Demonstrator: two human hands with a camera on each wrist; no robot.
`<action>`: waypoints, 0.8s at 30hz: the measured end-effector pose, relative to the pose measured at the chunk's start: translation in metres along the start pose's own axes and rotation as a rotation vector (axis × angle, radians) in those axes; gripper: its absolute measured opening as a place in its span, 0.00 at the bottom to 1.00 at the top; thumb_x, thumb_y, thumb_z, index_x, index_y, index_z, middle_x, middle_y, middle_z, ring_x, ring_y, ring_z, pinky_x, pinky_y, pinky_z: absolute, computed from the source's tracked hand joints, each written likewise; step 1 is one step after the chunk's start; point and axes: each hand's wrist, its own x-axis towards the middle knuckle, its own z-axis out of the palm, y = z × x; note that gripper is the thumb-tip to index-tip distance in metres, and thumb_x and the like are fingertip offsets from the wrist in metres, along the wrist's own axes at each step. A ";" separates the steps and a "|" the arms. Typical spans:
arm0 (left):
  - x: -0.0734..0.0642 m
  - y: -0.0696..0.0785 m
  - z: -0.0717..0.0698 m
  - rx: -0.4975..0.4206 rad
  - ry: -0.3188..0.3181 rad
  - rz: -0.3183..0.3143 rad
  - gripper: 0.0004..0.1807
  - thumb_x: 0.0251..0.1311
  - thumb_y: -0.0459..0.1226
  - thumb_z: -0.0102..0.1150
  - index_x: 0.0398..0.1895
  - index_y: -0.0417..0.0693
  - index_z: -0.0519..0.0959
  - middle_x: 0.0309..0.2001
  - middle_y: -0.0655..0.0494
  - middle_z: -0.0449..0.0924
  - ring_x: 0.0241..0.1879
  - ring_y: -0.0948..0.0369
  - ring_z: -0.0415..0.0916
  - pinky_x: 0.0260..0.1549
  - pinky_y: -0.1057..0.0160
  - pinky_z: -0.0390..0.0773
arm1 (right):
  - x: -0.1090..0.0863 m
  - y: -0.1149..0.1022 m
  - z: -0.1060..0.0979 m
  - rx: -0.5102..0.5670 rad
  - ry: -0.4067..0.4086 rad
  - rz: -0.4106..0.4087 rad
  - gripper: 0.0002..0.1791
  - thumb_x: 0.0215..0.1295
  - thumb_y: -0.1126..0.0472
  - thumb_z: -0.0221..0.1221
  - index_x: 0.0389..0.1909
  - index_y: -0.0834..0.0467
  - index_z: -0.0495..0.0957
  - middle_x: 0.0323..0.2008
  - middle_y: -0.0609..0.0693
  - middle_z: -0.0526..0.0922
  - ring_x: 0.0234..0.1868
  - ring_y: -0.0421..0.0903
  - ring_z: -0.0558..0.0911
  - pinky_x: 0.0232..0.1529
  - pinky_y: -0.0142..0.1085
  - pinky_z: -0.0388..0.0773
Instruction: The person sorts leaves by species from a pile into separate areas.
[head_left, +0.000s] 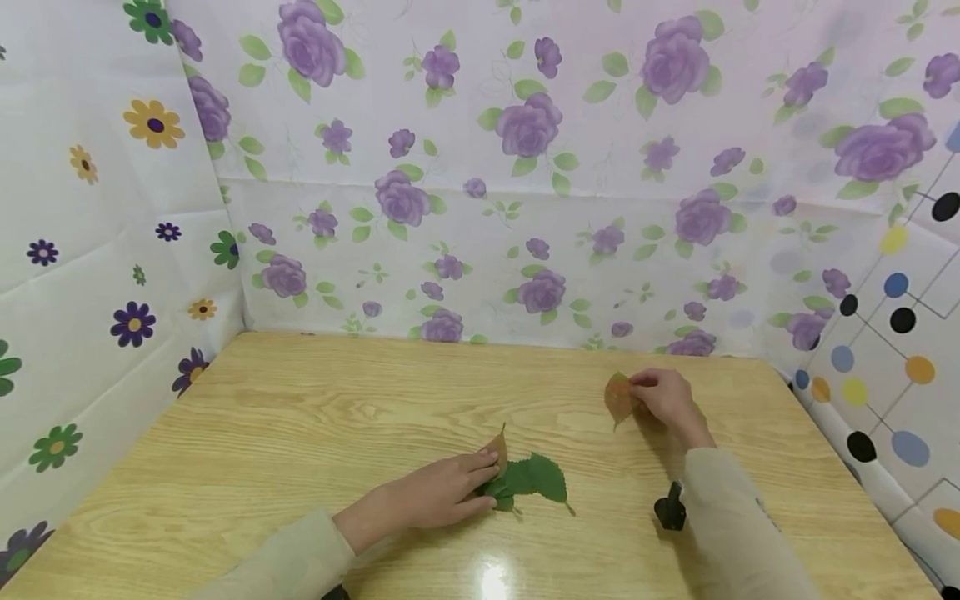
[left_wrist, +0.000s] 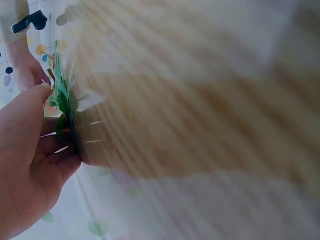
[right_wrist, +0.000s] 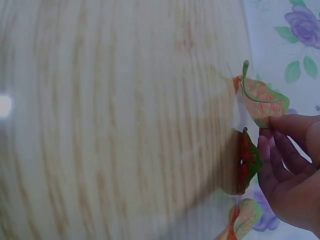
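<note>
Head view shows two lots of leaves on the wooden tabletop [head_left: 300,417], one at each hand. A reddish-brown leaf [head_left: 619,398] is pinched in the right hand [head_left: 666,400], fingertips and thumb closed on its edge, held up off the wood with its tip pointing down toward six o'clock. In the right wrist view that leaf [right_wrist: 260,100] reads orange-green with a curled stem, and more leaves in red and green [right_wrist: 246,162] show just below it near the fingers [right_wrist: 285,150]; whether they are held or lying loose I cannot tell.

Toward eight o'clock from there, near the tabletop's middle, lie the green leaves [head_left: 528,479], their long axis running from nine to three o'clock, with a small brown leaf [head_left: 497,450] standing at their ten o'clock edge. The left hand [head_left: 442,492] rests flat on them, fingers straight and pressing their near end, tips pointing to three o'clock. In the left wrist view the green leaves [left_wrist: 62,100] lie edge-on under that hand [left_wrist: 30,165], though the blur hides the finer contact.

So each hand has its own leaf; the two bunches are well apart, the right one farther from the person.

A black clip [head_left: 670,508] sits at the right sleeve [head_left: 731,517]. Floral sheeting [head_left: 525,167] walls the tabletop on three sides.
</note>
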 end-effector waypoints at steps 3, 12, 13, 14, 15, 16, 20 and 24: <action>0.000 0.000 0.001 0.008 -0.001 -0.011 0.31 0.74 0.51 0.41 0.67 0.34 0.66 0.70 0.41 0.59 0.69 0.51 0.57 0.65 0.58 0.62 | 0.000 0.004 0.003 0.023 0.000 0.012 0.14 0.68 0.66 0.56 0.49 0.71 0.78 0.42 0.64 0.82 0.36 0.53 0.81 0.33 0.38 0.79; 0.003 -0.003 0.001 -0.100 0.035 -0.013 0.27 0.77 0.48 0.36 0.63 0.35 0.72 0.67 0.41 0.64 0.66 0.50 0.62 0.62 0.55 0.66 | 0.001 0.011 0.010 -0.014 0.013 -0.023 0.14 0.66 0.66 0.56 0.48 0.71 0.79 0.43 0.65 0.82 0.40 0.57 0.81 0.38 0.43 0.80; 0.005 -0.005 0.001 -0.119 0.040 -0.013 0.27 0.77 0.47 0.36 0.61 0.35 0.73 0.66 0.41 0.65 0.66 0.50 0.64 0.62 0.55 0.66 | 0.001 0.011 0.010 -0.017 0.013 -0.026 0.15 0.66 0.66 0.56 0.48 0.71 0.79 0.44 0.65 0.82 0.42 0.58 0.81 0.39 0.44 0.80; 0.007 -0.006 0.000 -0.137 0.041 -0.019 0.26 0.77 0.46 0.35 0.61 0.35 0.74 0.66 0.42 0.66 0.65 0.50 0.64 0.62 0.55 0.66 | 0.001 0.012 0.011 -0.015 0.011 -0.025 0.15 0.66 0.66 0.56 0.49 0.71 0.79 0.45 0.66 0.81 0.43 0.59 0.81 0.40 0.45 0.80; 0.010 -0.007 -0.001 -0.153 0.046 -0.021 0.25 0.78 0.45 0.35 0.59 0.36 0.75 0.65 0.42 0.67 0.64 0.50 0.65 0.62 0.56 0.67 | 0.001 0.012 0.011 -0.018 0.011 -0.020 0.15 0.66 0.66 0.56 0.49 0.71 0.78 0.46 0.66 0.81 0.45 0.60 0.80 0.42 0.46 0.80; 0.012 -0.008 -0.002 -0.156 0.053 -0.017 0.24 0.78 0.44 0.36 0.58 0.36 0.76 0.64 0.42 0.69 0.63 0.50 0.67 0.61 0.56 0.67 | 0.001 0.012 0.011 -0.024 0.011 -0.021 0.15 0.66 0.66 0.56 0.49 0.71 0.78 0.46 0.66 0.80 0.47 0.61 0.79 0.43 0.47 0.79; 0.021 -0.013 -0.005 -0.161 0.109 -0.018 0.16 0.74 0.37 0.47 0.50 0.37 0.81 0.54 0.46 0.79 0.54 0.55 0.76 0.53 0.64 0.75 | 0.001 0.012 0.013 -0.015 0.003 -0.007 0.16 0.66 0.67 0.56 0.50 0.72 0.77 0.48 0.68 0.79 0.49 0.63 0.77 0.46 0.49 0.78; 0.027 -0.016 -0.005 -0.209 0.181 -0.059 0.05 0.64 0.31 0.60 0.38 0.41 0.85 0.38 0.54 0.83 0.37 0.66 0.78 0.36 0.74 0.77 | 0.001 0.011 0.014 -0.014 0.004 -0.012 0.16 0.65 0.68 0.56 0.50 0.72 0.77 0.48 0.68 0.79 0.48 0.63 0.77 0.45 0.49 0.78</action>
